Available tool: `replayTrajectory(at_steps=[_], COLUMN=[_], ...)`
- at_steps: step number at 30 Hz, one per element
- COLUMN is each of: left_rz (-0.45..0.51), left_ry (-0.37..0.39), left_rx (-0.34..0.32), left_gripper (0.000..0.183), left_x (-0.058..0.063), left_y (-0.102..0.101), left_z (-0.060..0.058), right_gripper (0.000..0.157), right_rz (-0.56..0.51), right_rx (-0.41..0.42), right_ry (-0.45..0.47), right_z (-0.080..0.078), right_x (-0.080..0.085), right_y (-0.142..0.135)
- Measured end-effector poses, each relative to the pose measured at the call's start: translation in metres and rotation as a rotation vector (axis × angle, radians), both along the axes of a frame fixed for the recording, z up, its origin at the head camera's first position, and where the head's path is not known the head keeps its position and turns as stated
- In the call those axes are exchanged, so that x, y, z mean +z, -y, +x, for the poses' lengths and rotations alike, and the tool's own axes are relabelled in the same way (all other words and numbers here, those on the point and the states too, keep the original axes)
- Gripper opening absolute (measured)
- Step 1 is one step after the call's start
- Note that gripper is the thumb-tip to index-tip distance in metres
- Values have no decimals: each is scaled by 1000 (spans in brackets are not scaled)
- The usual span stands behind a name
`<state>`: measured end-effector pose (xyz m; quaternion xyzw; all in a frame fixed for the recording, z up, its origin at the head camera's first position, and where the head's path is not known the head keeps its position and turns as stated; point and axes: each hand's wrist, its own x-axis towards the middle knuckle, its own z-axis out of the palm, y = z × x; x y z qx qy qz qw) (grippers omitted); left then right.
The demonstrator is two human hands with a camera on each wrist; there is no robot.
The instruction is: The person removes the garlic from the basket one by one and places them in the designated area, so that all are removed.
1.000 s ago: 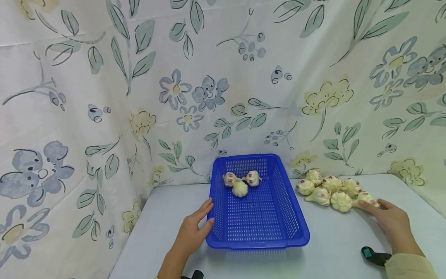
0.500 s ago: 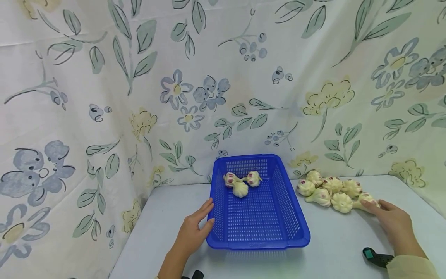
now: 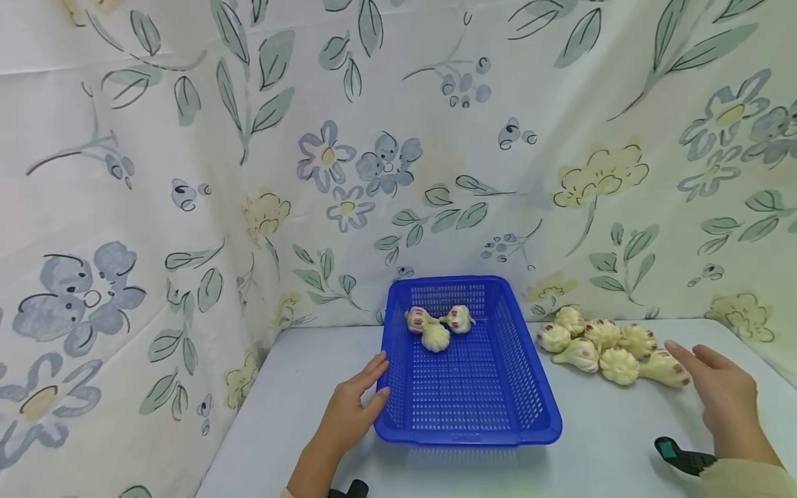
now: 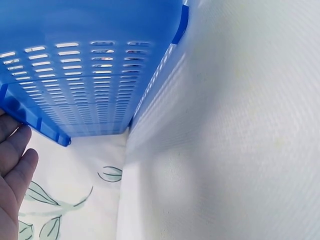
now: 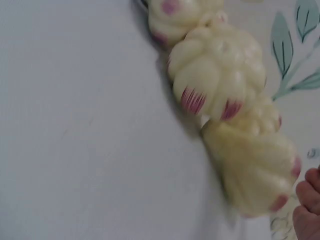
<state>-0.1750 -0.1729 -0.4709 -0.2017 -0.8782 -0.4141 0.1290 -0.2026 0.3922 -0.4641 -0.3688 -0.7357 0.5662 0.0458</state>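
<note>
A blue perforated plastic basket (image 3: 470, 437) stands on the table, holding three garlic bulbs (image 3: 436, 338) near its far left corner. My left hand (image 3: 351, 404) rests against the basket's left rim with relaxed fingers; in the left wrist view its fingertips (image 4: 22, 132) meet the rim from below. Just right of a cluster of garlic bulbs (image 3: 619, 365), my right hand (image 3: 725, 387) is open, its fingers apart from the outermost bulb (image 3: 663, 369). That bulb (image 5: 255, 170) looks pale with purple tips in the right wrist view, the hand (image 5: 307, 205) at the edge.
A white table (image 3: 299, 387) carries everything. Floral cloth (image 3: 448, 138) hangs behind it and along the left. Dark straps with devices show at both wrists, the right one (image 3: 685, 456) close over the table.
My right hand has let go of the outermost garlic bulb and drawn slightly right, fingers spreading. The left hand keeps its place on the basket. The head view has shifted slightly.
</note>
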Motion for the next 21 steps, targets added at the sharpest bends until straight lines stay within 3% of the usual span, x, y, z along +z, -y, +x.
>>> replayTrajectory(at_steps=[5, 11, 21], left_rz=[6, 9, 10], left_ry=[15, 18, 19], left_rx=[6, 3, 6], left_gripper=[46, 46, 46], left_x=[1, 1, -2], left_y=[0, 0, -1], left_z=[0, -1, -1], right_gripper=[102, 92, 80], right_rz=[24, 91, 107], right_rx=[98, 274, 469], right_ry=[-125, -317, -536], right_z=[-13, -26, -45], right_x=[37, 76, 116], right_y=[28, 83, 159])
